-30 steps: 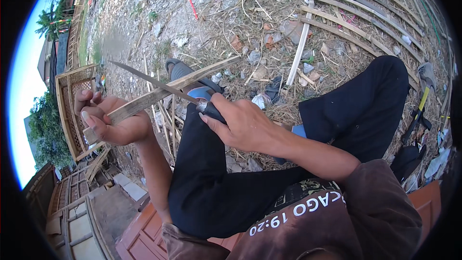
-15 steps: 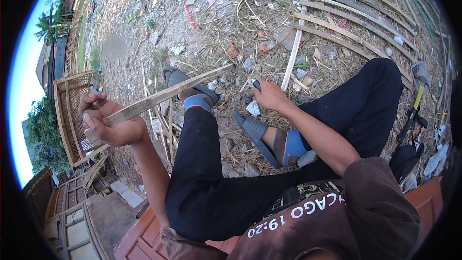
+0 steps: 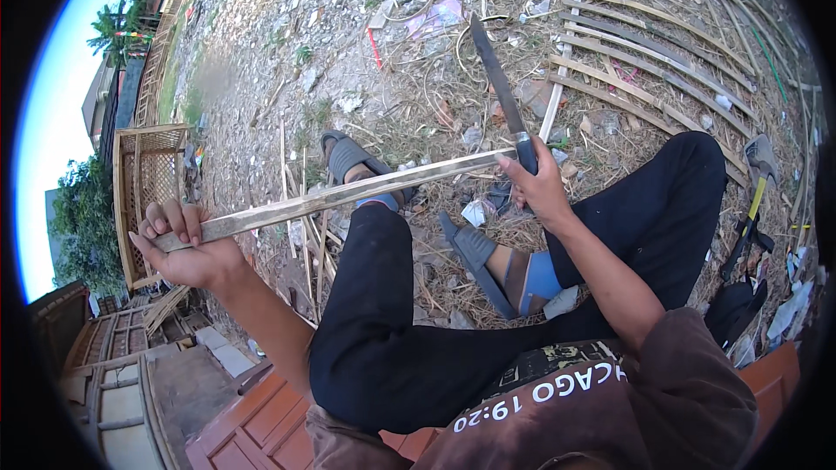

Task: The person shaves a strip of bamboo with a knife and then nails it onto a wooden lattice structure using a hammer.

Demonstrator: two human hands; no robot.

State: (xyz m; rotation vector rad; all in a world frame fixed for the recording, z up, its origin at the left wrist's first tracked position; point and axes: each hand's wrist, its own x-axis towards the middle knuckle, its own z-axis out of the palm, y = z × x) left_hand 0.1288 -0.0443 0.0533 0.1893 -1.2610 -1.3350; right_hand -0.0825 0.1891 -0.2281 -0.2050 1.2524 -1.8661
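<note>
My left hand [image 3: 196, 252] is closed round the left end of a long, narrow bamboo slat [image 3: 348, 194]. The slat slants across above my left knee, rising slightly to the right. My right hand [image 3: 544, 190] grips a long knife [image 3: 501, 87] by its dark handle, the blade pointing up and away from me. The slat's right end reaches the knife handle and my right thumb; whether they touch I cannot tell.
Several bamboo slats [image 3: 662, 61] lie in a row on the ground at the far right. A hammer [image 3: 756, 187] with a yellow and black handle is beside my right knee. Loose strips [image 3: 290, 183] lie beyond my left knee. A lattice frame [image 3: 152, 200] stands at the left.
The knife's blade has swung into sight, upright in my right hand; before, only the handle's end showed. My left hand has turned, and the slat lies flatter, its right end now by the knife.
</note>
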